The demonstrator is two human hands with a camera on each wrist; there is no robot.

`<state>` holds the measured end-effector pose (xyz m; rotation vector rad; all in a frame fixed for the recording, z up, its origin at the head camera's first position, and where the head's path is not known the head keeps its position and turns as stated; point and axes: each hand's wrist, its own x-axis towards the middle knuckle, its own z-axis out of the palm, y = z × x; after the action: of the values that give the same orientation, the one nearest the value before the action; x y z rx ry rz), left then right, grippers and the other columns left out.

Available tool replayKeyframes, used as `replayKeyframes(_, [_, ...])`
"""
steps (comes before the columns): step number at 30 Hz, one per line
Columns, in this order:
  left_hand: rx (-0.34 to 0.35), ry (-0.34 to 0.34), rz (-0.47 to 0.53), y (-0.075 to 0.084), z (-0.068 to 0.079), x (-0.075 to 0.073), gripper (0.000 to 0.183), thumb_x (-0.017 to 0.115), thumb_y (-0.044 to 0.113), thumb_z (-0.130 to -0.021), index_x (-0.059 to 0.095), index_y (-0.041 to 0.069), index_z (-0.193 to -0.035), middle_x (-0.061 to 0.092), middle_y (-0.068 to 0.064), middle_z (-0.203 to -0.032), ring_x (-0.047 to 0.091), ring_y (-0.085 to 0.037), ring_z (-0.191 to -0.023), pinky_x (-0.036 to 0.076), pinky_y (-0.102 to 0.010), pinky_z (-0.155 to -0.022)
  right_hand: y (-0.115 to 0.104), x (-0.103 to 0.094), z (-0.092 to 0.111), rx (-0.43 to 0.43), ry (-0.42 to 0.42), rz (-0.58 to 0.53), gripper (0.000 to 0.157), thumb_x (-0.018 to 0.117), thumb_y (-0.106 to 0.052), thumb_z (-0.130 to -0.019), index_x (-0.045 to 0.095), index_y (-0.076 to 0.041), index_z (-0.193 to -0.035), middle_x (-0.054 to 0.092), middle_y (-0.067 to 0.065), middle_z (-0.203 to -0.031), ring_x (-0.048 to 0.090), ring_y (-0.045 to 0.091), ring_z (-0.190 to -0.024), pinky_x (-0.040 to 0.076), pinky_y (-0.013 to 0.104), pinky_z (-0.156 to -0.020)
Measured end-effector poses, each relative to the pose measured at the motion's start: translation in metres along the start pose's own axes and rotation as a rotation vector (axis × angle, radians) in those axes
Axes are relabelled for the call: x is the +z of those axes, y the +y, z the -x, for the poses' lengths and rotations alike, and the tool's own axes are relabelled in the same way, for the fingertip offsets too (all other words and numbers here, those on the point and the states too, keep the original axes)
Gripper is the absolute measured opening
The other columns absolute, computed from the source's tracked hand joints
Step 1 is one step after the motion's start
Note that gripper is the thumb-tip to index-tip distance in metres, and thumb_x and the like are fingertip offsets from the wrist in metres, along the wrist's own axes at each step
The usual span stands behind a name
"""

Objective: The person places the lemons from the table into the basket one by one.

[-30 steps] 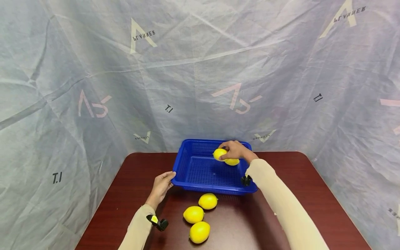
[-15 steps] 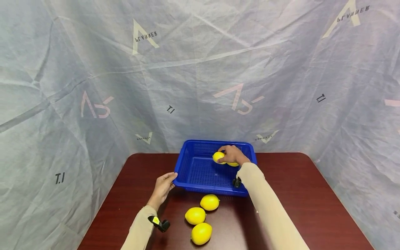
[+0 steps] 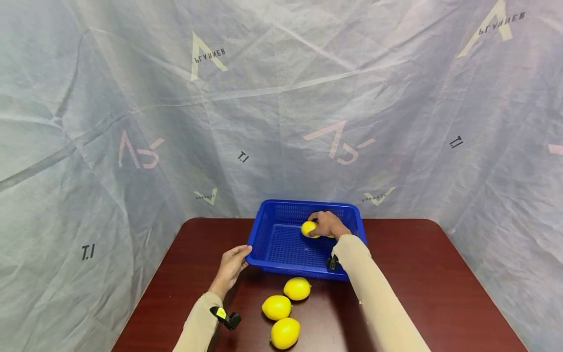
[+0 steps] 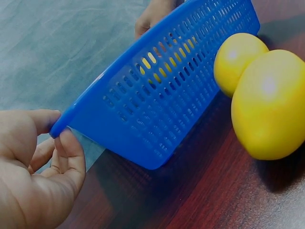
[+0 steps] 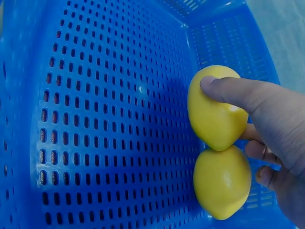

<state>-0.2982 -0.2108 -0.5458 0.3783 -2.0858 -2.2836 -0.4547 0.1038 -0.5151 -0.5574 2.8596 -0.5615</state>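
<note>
Draped booth (image 3: 145, 88), printed grey sheeting (image 3: 272, 117), table (image 3: 422, 274)

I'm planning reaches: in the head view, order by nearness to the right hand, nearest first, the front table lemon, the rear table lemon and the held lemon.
1. Held lemon, in the right hand.
2. Rear table lemon, in front of the basket.
3. Front table lemon, nearest the person.
</note>
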Motion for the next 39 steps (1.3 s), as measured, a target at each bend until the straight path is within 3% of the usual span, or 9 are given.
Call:
replayKeyframes(6, [0.003,0.001,0.007,-0.003,0.003,0.001,0.041,0.071,0.018,-0.098,0.063,-0.010,-0.127,0.068,0.001,-0.087,0.059,-0.006,-0.071,0.051,-0.021,-0.068,0.002,0.004,-0.001,0.037,-0.017,0.007,0.056,0.087,-0.039,-0.082,0.069,-0.017,-0.130,0.066,0.012,-0.128,0.062,0.027,-0.105,0.053,0.046,-0.092])
replayKeyframes(12, [-0.009,-0.011,0.009,-0.005,0.002,0.002,0.042,0.070,0.018,-0.099,0.062,-0.010,-0.129,0.069,0.001,-0.088,0.059,-0.006,-0.072,0.051,-0.020,-0.068,0.004,0.004,0.000,0.075,-0.055,-0.010,0.052,0.087,-0.039,-0.082,0.071,-0.018,-0.127,0.068,0.009,-0.119,0.062,0.023,-0.099,0.054,0.043,-0.089])
replayKeyframes(18, [0.006,-0.010,0.012,-0.004,0.001,0.003,0.042,0.070,0.018,-0.098,0.062,-0.011,-0.127,0.069,0.000,-0.087,0.059,-0.006,-0.072,0.051,-0.021,-0.068,0.000,-0.008,0.007,0.006,-0.039,-0.003,0.052,0.081,-0.039,-0.088,0.068,-0.015,-0.132,0.069,0.013,-0.124,0.065,0.029,-0.111,0.054,0.047,-0.092])
replayKeyframes(23, [0.010,-0.011,0.005,-0.004,0.000,0.003,0.041,0.070,0.017,-0.099,0.063,-0.011,-0.127,0.069,-0.001,-0.088,0.059,-0.006,-0.072,0.052,-0.022,-0.068,-0.008,-0.025,0.023,-0.066,0.027,-0.062,0.051,0.074,-0.039,-0.094,0.065,-0.010,-0.136,0.066,0.017,-0.131,0.062,0.035,-0.120,0.051,0.053,-0.098])
replayKeyframes(32, [0.010,0.000,0.010,-0.004,0.000,0.001,0.039,0.069,0.018,-0.099,0.063,-0.011,-0.126,0.070,-0.002,-0.089,0.059,-0.007,-0.070,0.052,-0.023,-0.069,-0.022,-0.052,0.059,-0.176,0.182,-0.152,0.047,0.071,-0.036,-0.096,0.067,-0.007,-0.133,0.067,0.020,-0.128,0.064,0.038,-0.115,0.053,0.055,-0.093])
replayKeyframes(39, [0.012,0.011,0.011,-0.002,-0.002,0.000,0.037,0.069,0.016,-0.099,0.064,-0.010,-0.125,0.069,0.001,-0.088,0.059,-0.007,-0.071,0.052,-0.022,-0.068,-0.041,-0.057,0.098,-0.211,0.277,-0.128,0.044,0.073,-0.040,-0.094,0.069,-0.015,-0.130,0.069,0.015,-0.126,0.067,0.035,-0.110,0.054,0.053,-0.089])
